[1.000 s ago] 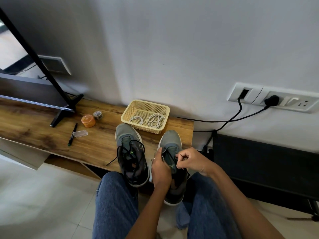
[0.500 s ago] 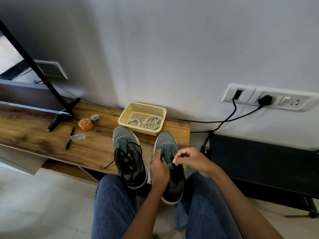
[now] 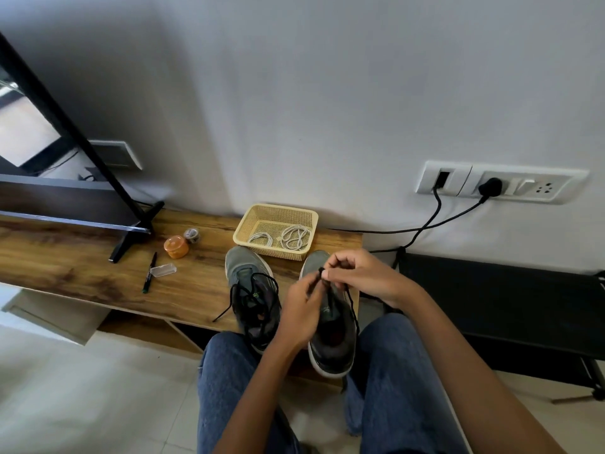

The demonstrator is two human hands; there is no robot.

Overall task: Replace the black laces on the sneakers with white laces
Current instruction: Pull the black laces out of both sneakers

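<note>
Both hands have risen from the right grey mesh sneaker (image 3: 330,322) on the wooden bench (image 3: 82,257); left hand (image 3: 299,314) and right hand (image 3: 355,276) pinch its thin black lace (image 3: 317,279). It looks soft and light, best held near its stiff tip.

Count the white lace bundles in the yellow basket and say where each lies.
2. One white lace bundle lies in the yellow basket's left half, the other in its right half. None seem hidden.

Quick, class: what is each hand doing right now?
Left hand: pinches the black lace of the right sneaker.
Right hand: pinches the same lace at its tip.
</note>
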